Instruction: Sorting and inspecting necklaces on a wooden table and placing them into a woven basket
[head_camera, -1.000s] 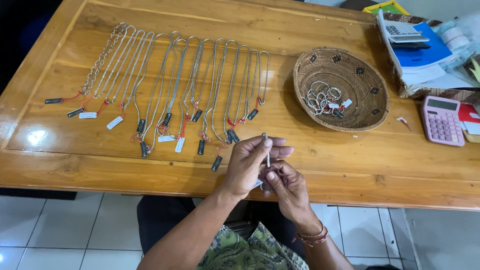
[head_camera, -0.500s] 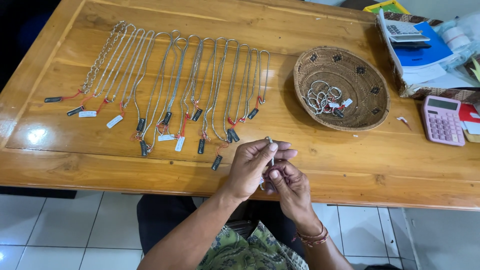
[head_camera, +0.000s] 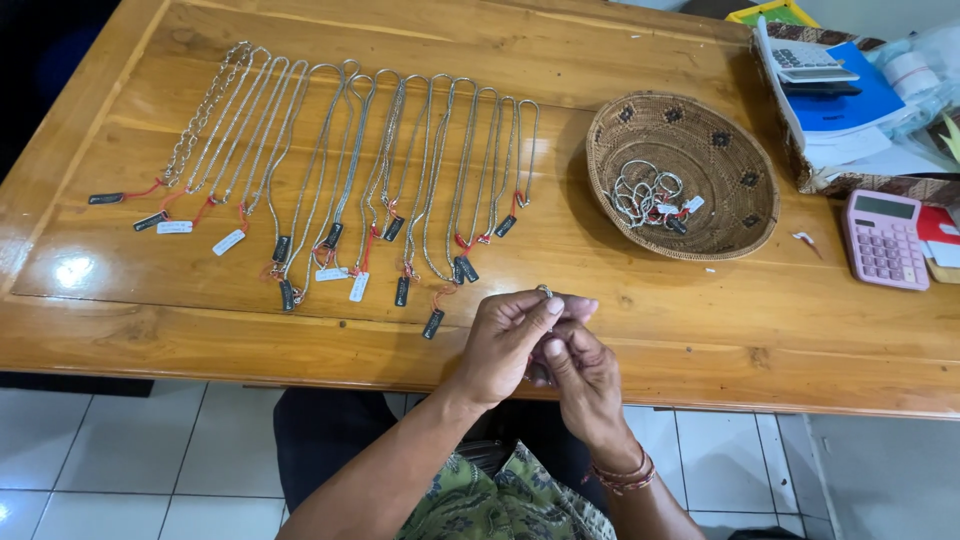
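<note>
My left hand (head_camera: 508, 342) and my right hand (head_camera: 585, 380) are pressed together over the near edge of the wooden table (head_camera: 620, 300). Between their fingertips they pinch a small silver ring (head_camera: 544, 291), which sticks up just above the left thumb. What else the fingers hold is hidden. Several silver chain necklaces (head_camera: 350, 170) with red threads and small tags lie in a row on the table, up and to the left of my hands. A round woven basket (head_camera: 740, 200) further right holds a small heap of silver rings and tags (head_camera: 652, 196).
A pink calculator (head_camera: 884, 240) lies near the table's right edge. Behind it stands a box with a blue book, papers and a second calculator (head_camera: 830, 95). White floor tiles (head_camera: 150, 450) show below the table's near edge.
My hands have closed in around the small silver piece and sunk slightly toward me. Less of the piece shows above the fingers than before.
</note>
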